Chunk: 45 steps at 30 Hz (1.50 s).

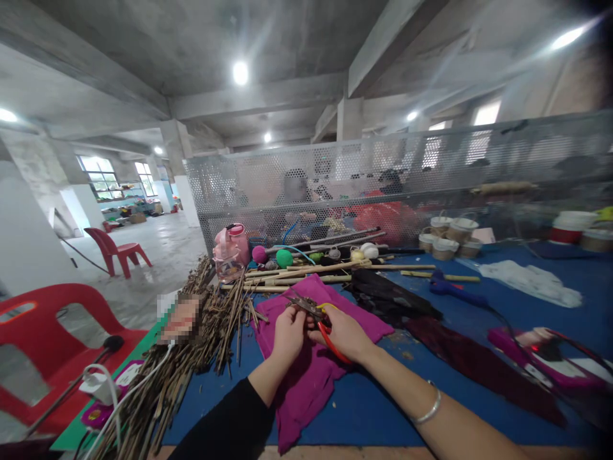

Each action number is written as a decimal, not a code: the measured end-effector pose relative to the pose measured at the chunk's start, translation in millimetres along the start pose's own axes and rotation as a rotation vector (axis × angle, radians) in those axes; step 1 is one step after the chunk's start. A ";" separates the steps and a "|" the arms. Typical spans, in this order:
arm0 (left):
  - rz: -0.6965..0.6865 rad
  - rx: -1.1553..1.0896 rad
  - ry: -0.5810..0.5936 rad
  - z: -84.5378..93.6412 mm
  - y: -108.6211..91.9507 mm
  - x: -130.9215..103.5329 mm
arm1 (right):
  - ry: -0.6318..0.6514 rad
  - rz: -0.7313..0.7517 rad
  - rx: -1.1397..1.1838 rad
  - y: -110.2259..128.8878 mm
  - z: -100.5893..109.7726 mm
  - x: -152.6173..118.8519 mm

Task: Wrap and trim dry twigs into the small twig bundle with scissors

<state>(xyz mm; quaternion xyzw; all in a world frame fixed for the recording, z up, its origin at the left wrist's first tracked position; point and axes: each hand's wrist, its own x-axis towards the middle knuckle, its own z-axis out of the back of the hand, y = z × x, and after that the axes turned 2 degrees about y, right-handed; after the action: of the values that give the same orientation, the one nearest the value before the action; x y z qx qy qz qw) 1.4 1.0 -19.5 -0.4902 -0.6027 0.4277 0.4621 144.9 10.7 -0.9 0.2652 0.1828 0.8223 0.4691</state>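
Observation:
My left hand pinches a short dark twig piece above a magenta cloth. My right hand grips red-and-yellow handled scissors, whose blades meet the twig. A black sleeve covers my left forearm; a silver bangle sits on my right wrist. Both hands hover over the blue table cover.
A heap of dry twigs lies left of the cloth. Bamboo sticks, coloured balls, a pink jug and small tubs stand behind. Dark fabric, a glue gun, red chairs and a mesh partition with people behind surround.

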 end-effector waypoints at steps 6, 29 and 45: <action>-0.005 0.005 0.023 0.3 0.6 0.1 | 0.026 -0.041 0.002 -4.1 -2.7 -0.7; 0.041 0.008 -0.003 1.3 2.0 0.6 | 0.037 -0.115 -0.175 -2.4 0.3 1.5; 0.047 0.037 -0.012 2.1 1.0 4.1 | 0.013 -0.027 -0.055 -4.3 -1.6 0.8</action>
<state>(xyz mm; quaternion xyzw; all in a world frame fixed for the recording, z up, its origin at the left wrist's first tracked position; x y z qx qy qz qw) -0.8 5.1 -20.3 -0.4930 -0.5858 0.4526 0.4571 146.5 13.5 -4.3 0.2442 0.1670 0.8223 0.4861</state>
